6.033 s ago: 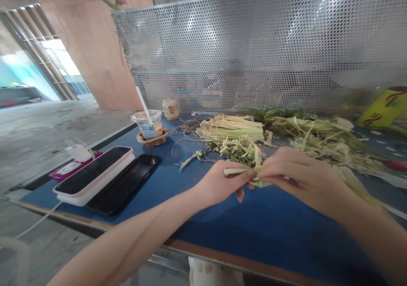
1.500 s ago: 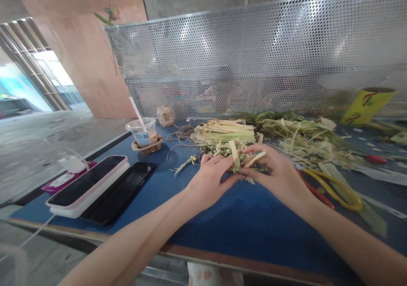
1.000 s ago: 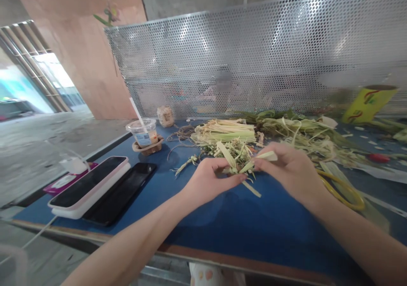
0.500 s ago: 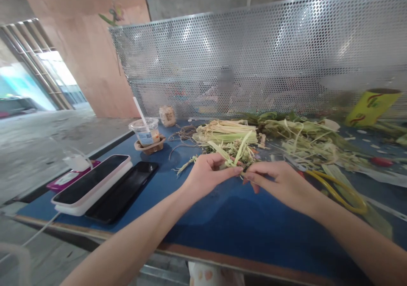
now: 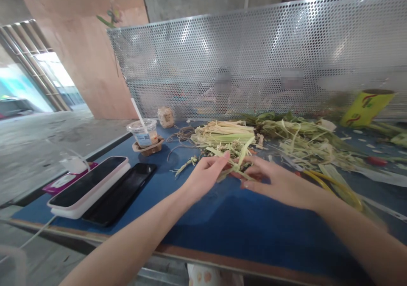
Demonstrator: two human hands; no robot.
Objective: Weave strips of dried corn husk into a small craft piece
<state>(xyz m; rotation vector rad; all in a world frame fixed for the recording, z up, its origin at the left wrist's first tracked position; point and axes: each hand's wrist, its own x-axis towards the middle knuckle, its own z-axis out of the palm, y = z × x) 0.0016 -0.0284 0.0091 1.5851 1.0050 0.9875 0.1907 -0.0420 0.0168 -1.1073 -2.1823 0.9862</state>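
A knotted strip of pale green corn husk (image 5: 237,166) is between my hands, just above the blue tabletop. My left hand (image 5: 209,170) pinches it from the left, thumb on top. From the right, my right hand (image 5: 270,178) has its fingers curled loosely round the strip's other end, with the thumb held a little apart. Blurred leafy bits hide some of the fingertips. Right behind the hands lies a bundle of pale husk strips (image 5: 225,132). A small sprig (image 5: 186,166) rests to the left of my left hand.
A cup with a straw (image 5: 143,133) stands in a cardboard holder at left. Nearer are a pink-edged phone (image 5: 90,182) and a black phone (image 5: 121,195). Loose husks (image 5: 305,140), yellow-handled scissors (image 5: 337,188) and a yellow container (image 5: 365,108) lie right. A perforated metal panel (image 5: 197,65) stands behind.
My left thumb has lifted, and my right thumb and forefinger have spread apart from their pinch. The knotted strip has turned, one end now pointing toward my right hand.
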